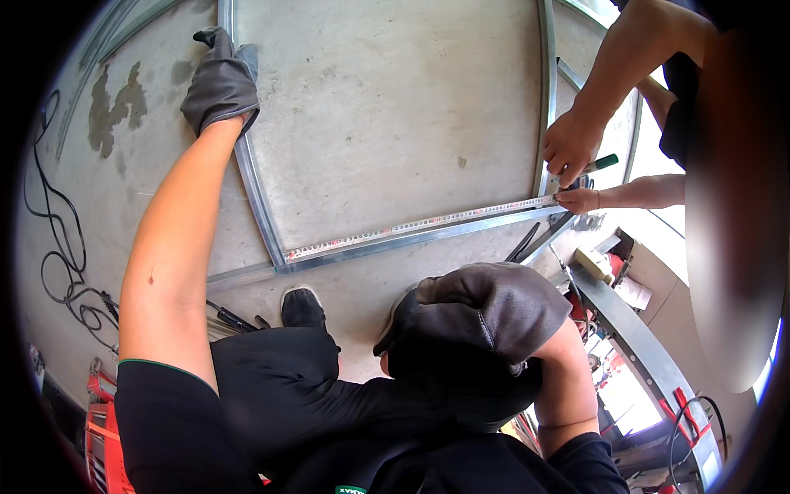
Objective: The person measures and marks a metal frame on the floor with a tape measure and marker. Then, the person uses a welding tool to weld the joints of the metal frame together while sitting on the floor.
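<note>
My left hand (pixel 220 86), in a dark leather glove, reaches out at the upper left and grips a galvanized metal tube (pixel 255 185) of a frame lying on the floor. My right hand (pixel 494 305), gloved the same way, is bent in close to my body by my knee; its fingers are mostly hidden. A tape measure's blade (pixel 420 222) lies stretched along the near frame tube (pixel 395 249). At its right end another person's hand (pixel 578 200) holds the tape. That person's other hand (pixel 572 148) holds a green-ended marker-like stick (pixel 601 164) above the frame corner.
A black cable (pixel 62 222) snakes over the concrete floor at left. My shoe (pixel 303 309) stands just inside the near tube. Red equipment (pixel 105 436) is at lower left; a metal beam (pixel 650 354) and tools lie at right. More tubes (pixel 123 37) lie at upper left.
</note>
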A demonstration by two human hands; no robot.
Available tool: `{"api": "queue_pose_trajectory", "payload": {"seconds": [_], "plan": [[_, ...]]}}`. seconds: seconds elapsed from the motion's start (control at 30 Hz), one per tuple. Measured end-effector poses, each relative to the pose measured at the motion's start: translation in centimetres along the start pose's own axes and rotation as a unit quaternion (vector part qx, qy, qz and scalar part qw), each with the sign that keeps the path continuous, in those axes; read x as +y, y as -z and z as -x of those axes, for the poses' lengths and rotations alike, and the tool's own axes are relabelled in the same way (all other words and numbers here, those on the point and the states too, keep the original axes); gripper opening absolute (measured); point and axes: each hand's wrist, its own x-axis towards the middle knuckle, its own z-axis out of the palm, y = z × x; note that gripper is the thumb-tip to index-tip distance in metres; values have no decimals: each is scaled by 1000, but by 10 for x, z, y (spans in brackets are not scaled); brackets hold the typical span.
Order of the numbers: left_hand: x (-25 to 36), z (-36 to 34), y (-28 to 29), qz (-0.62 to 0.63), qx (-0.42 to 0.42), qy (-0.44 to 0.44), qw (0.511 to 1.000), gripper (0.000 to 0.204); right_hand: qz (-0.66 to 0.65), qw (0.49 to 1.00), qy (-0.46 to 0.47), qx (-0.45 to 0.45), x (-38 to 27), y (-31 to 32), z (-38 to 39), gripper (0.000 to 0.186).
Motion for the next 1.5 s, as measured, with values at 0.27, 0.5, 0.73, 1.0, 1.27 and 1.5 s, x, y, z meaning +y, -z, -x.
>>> {"api": "queue_pose_trajectory", "payload": {"seconds": [0.27,0.5,0.73,1.0,1.27,1.5], "plan": [[0,-3,-8,16,10,-12,1000,60,33,999,-9,-7,-5,6,-3,40],[1,-4,-13,-9,11,-11,1000,59,10,1000,16,-11,-12,10,-6,41],[6,-3,-7,-14,-11,-4,1000,57,-26,999,19,-13,-6,0,-9,38],[3,0,-6,-2,2,-13,1000,57,50,996,65,-23,-32,6,-11,38],[4,-2,-8,6,-3,-6,1000,55,62,993,101,-13,-30,6,-13,40],[-1,-3,-8,-3,9,-12,1000,56,43,995,91,0,-28,2,-13,40]]}}
